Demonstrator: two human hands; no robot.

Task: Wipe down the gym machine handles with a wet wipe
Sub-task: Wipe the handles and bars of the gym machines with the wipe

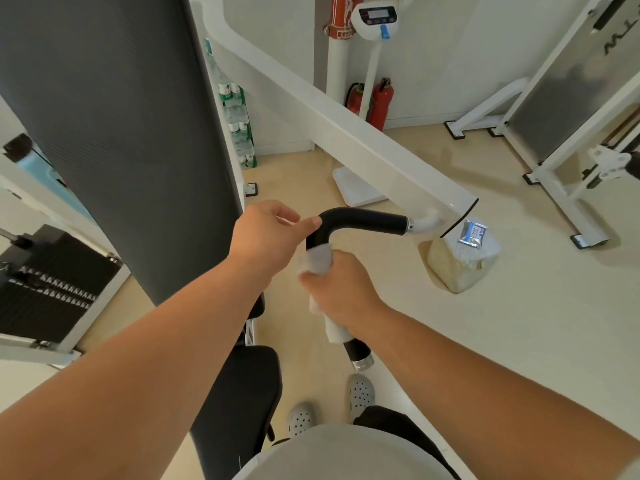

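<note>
My right hand (341, 294) is wrapped tight around the white wet wipe (320, 261), pressing it against the lower, downward leg of the black bent handle (360, 220). My left hand (268, 233) is loosely curled, thumb resting on the handle's bend just above the wipe. The handle joins a white machine arm (346, 133) running up and away. Beyond its end a wipes packet (472, 233) lies on a wrapped block on the floor.

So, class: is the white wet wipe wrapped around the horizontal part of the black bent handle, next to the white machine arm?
No: the white wet wipe is wrapped around the lower, downward part of the black bent handle, gripped by the right hand.
</note>
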